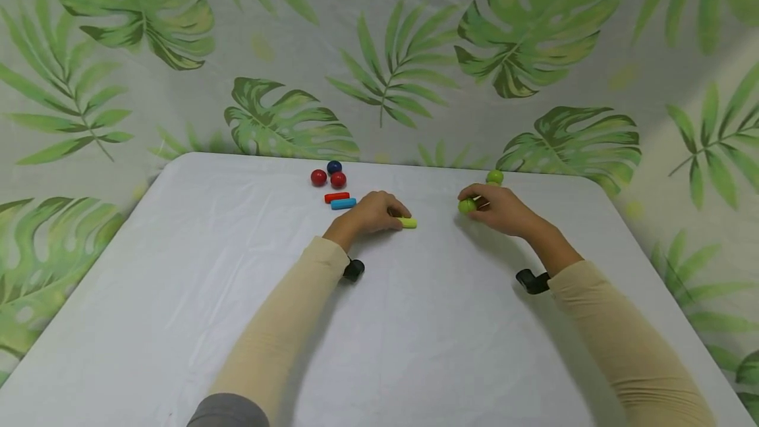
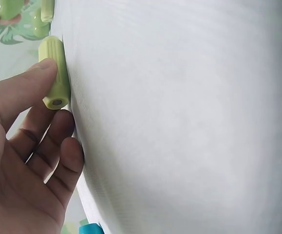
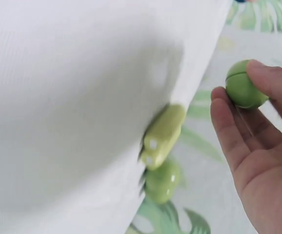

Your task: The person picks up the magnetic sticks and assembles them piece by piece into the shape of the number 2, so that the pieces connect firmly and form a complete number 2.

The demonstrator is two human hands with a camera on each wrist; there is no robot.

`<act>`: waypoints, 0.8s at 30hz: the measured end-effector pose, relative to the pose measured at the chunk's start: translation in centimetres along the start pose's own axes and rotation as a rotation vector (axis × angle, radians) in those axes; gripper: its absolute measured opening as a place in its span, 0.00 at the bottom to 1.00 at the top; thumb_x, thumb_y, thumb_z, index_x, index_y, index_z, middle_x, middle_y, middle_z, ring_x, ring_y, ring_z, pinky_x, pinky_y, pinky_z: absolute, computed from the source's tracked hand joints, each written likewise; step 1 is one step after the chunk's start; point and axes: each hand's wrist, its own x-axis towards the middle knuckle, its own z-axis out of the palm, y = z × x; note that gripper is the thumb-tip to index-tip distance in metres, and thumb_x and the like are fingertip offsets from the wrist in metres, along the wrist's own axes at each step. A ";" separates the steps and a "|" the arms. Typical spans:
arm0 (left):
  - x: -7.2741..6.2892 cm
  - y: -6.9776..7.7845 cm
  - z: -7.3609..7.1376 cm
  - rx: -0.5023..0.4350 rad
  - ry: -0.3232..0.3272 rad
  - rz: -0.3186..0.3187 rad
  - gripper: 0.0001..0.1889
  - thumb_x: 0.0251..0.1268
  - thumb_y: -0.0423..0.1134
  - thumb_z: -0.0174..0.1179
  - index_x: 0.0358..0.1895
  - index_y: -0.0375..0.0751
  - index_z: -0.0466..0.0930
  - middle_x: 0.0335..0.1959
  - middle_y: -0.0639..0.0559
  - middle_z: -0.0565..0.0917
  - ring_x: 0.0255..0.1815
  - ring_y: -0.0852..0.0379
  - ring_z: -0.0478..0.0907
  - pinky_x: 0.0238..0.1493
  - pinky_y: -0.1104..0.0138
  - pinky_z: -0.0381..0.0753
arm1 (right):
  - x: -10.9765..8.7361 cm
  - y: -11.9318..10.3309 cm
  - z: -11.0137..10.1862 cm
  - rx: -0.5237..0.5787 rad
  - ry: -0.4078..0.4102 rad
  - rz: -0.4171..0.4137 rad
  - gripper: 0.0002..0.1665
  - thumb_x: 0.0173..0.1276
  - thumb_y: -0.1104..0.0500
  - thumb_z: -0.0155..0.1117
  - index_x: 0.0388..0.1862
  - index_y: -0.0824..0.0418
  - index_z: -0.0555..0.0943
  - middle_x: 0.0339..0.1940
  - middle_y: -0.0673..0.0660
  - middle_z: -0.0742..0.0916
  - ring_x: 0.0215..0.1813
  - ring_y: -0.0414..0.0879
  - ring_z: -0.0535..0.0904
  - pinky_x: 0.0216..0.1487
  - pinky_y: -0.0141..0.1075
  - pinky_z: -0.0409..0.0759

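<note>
At table point(image 1: 433, 328) | left hand point(image 1: 369, 213) pinches yellow stick point(image 2: 61, 82) | right hand point(image 1: 503, 209), green ball point(image 3: 242, 87)

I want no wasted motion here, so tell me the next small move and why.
I'd have the right hand lower its green ball beside the other green ball. It seems held clear of the white cloth, while that matching ball sits near a yellow-green stick. The left hand pinches a second yellow-green stick, so it can probably wait.
</note>
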 end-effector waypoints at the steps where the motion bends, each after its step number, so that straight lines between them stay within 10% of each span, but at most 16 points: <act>1: 0.0 0.1 0.0 0.000 -0.002 0.003 0.15 0.65 0.38 0.65 0.55 0.48 0.86 0.55 0.50 0.85 0.57 0.53 0.79 0.62 0.61 0.78 | 0.2 -0.2 0.3 0.003 -0.008 -0.010 0.22 0.68 0.66 0.64 0.61 0.64 0.77 0.61 0.65 0.82 0.59 0.62 0.81 0.57 0.52 0.81; 24: 0.3 0.1 -0.1 0.010 -0.007 0.025 0.15 0.65 0.37 0.66 0.54 0.47 0.86 0.54 0.49 0.86 0.57 0.53 0.79 0.62 0.62 0.78 | 3.0 -2.3 3.9 0.011 -0.048 -0.042 0.23 0.64 0.61 0.70 0.58 0.62 0.81 0.56 0.61 0.86 0.55 0.55 0.83 0.53 0.48 0.81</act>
